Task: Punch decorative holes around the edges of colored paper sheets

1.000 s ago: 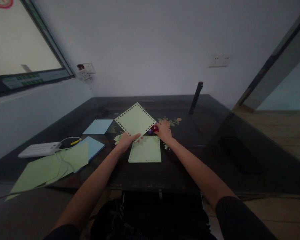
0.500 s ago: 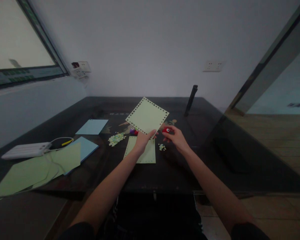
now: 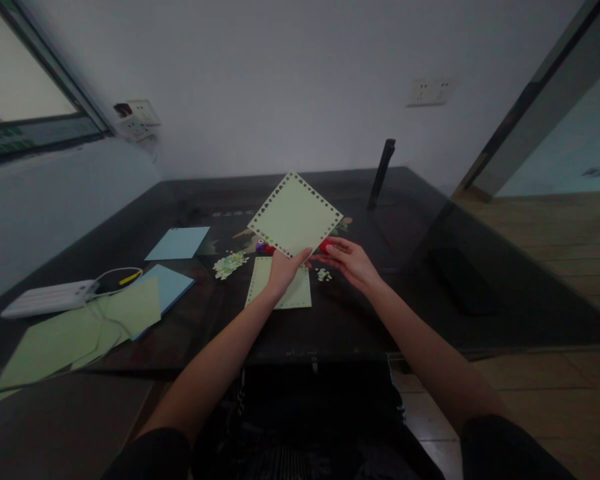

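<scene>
While the left hand (image 3: 285, 270) pinches punched paper (image 3: 296, 215), the right (image 3: 353, 262) grips a red punch (image 3: 326, 246).

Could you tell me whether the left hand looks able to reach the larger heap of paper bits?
Probably yes: nothing tall stands between the left hand and the larger heap to its left, though it is occupied holding the raised green sheet.
</scene>
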`<state>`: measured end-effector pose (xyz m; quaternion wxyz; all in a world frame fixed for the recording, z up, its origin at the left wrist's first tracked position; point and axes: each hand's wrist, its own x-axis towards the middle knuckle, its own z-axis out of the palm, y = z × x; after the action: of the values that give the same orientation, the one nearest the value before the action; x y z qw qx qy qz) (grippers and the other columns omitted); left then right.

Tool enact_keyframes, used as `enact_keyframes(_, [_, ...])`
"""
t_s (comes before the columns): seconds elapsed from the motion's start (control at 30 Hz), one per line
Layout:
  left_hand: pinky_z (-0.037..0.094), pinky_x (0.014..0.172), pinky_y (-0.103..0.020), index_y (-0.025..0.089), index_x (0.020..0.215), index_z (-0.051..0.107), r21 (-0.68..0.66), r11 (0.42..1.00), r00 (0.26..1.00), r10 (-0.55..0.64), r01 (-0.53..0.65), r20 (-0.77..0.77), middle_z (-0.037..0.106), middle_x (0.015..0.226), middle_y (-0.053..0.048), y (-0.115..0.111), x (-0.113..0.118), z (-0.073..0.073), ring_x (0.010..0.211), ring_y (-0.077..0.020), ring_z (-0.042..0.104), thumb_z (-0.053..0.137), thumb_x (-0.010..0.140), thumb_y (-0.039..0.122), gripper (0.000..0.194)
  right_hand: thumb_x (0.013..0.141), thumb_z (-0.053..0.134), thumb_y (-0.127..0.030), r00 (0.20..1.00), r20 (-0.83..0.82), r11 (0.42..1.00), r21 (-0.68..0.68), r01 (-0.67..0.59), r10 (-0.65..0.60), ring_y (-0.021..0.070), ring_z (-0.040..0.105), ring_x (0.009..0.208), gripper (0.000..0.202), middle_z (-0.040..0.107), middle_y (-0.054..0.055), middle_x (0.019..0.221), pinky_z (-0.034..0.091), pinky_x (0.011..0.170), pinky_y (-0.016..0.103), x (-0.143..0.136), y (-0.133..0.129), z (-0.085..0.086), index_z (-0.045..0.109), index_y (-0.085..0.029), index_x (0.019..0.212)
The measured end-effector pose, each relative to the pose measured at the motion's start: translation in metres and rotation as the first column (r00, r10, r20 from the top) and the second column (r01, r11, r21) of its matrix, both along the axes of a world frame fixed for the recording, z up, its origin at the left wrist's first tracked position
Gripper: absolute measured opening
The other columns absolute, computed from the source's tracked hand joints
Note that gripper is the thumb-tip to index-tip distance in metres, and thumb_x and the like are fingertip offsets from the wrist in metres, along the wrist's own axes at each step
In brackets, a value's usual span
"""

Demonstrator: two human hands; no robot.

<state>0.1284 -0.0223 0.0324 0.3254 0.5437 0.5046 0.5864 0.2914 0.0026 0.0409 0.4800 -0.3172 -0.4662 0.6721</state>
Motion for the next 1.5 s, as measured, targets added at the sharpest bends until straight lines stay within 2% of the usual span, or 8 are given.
enact_keyframes(0.13, [0.053,0.079,-0.037,0.014,0.085,0.063,0.016,1.0,0.999,0.026,-0.026,-0.037,0.069,0.068,-0.005,-0.0002,0.0007,-0.0005,0.08,-0.0244,0.067,0.068,0.07,0.035,0.027,0.064,0.076,-0.031,0.999,-0.015,1.0,0.002,-0.03,0.03,0.0196,0.069,0.078,0.033,0.068,0.006,0.089,0.053,0.086,0.04,-0.0016,-0.0024,0.0003,0.062,-0.017,0.09])
enact_keyframes(0.33, [0.052,0.083,-0.038,0.015,0.082,0.064,0.015,1.0,0.999,0.013,-0.013,-0.048,0.068,0.064,-0.003,-0.0022,0.0014,0.0017,0.082,-0.024,0.067,0.067,0.072,0.031,0.02,0.062,0.077,-0.029,1.0,-0.017,1.0,0.009,-0.006,0.007,0.0191,0.069,0.076,0.033,0.067,0.004,0.087,0.054,0.084,0.039,-0.0018,-0.0039,0.0001,0.061,-0.017,0.089])
enact_keyframes(0.57, [0.049,0.089,-0.038,0.015,0.09,0.065,0.045,0.999,0.998,0.014,-0.012,-0.054,0.071,0.08,-0.006,-0.0051,0.0038,0.0044,0.093,-0.0243,0.065,0.068,0.071,0.027,0.022,0.062,0.077,-0.03,1.0,0.007,1.0,0.016,0.015,-0.015,0.019,0.069,0.074,0.034,0.066,0.004,0.085,0.056,0.077,0.037,-0.0023,-0.0056,0.0013,0.06,-0.017,0.089])
enact_keyframes(0.8, [0.052,0.08,-0.037,0.014,0.089,0.066,0.047,0.999,0.998,-0.003,0.005,-0.056,0.072,0.086,-0.006,-0.0069,0.0059,0.0061,0.071,-0.0205,0.067,0.065,0.073,0.026,0.019,0.059,0.078,-0.03,0.999,0.004,0.999,-0.001,0.042,-0.042,0.0199,0.068,0.075,0.036,0.066,0.004,0.083,0.056,0.075,0.037,-0.0046,-0.0077,0.0007,0.06,-0.016,0.087])
enact_keyframes(0.9, [0.052,0.082,-0.037,0.015,0.09,0.066,0.048,0.999,0.998,0.006,-0.003,-0.057,0.072,0.082,-0.005,-0.0059,0.0052,0.0046,0.075,-0.0212,0.067,0.066,0.073,0.027,0.022,0.06,0.077,-0.031,0.998,0.035,0.999,0.017,0.046,-0.047,0.0187,0.068,0.076,0.035,0.067,0.004,0.084,0.056,0.075,0.036,-0.0057,-0.0078,-0.0001,0.06,-0.017,0.086])
enact_keyframes(1.03, [0.052,0.084,-0.037,0.014,0.093,0.066,0.044,0.999,0.998,0.005,-0.002,-0.056,0.072,0.09,-0.007,-0.0053,0.0052,0.0035,0.084,-0.0227,0.067,0.067,0.071,0.027,0.026,0.058,0.078,-0.032,0.998,0.03,0.999,0.02,0.049,-0.05,0.0185,0.067,0.075,0.035,0.066,0.004,0.082,0.056,0.075,0.037,-0.0067,-0.0086,0.0006,0.06,-0.017,0.085])
enact_keyframes(1.27, [0.054,0.073,-0.036,0.014,0.09,0.066,0.008,0.999,0.996,-0.046,0.047,-0.076,0.073,0.083,-0.007,-0.0042,0.0055,0.0036,0.07,-0.0217,0.067,0.065,0.072,0.026,0.022,0.056,0.079,-0.033,0.994,0.07,0.996,0.031,0.082,-0.084,0.0169,0.066,0.073,0.037,0.067,0.003,0.082,0.054,0.074,0.035,-0.0069,-0.0069,-0.0016,0.058,-0.019,0.083])
enact_keyframes(1.5, [0.053,0.076,-0.035,0.014,0.088,0.066,0.036,0.999,0.997,-0.021,0.024,-0.08,0.072,0.088,-0.007,-0.0037,0.0053,0.0035,0.07,-0.0199,0.067,0.065,0.071,0.026,0.021,0.06,0.077,-0.034,0.995,0.086,0.997,0.058,0.05,-0.055,0.0165,0.066,0.073,0.033,0.068,0.003,0.082,0.052,0.075,0.034,-0.0064,-0.0061,-0.0021,0.058,-0.019,0.082])
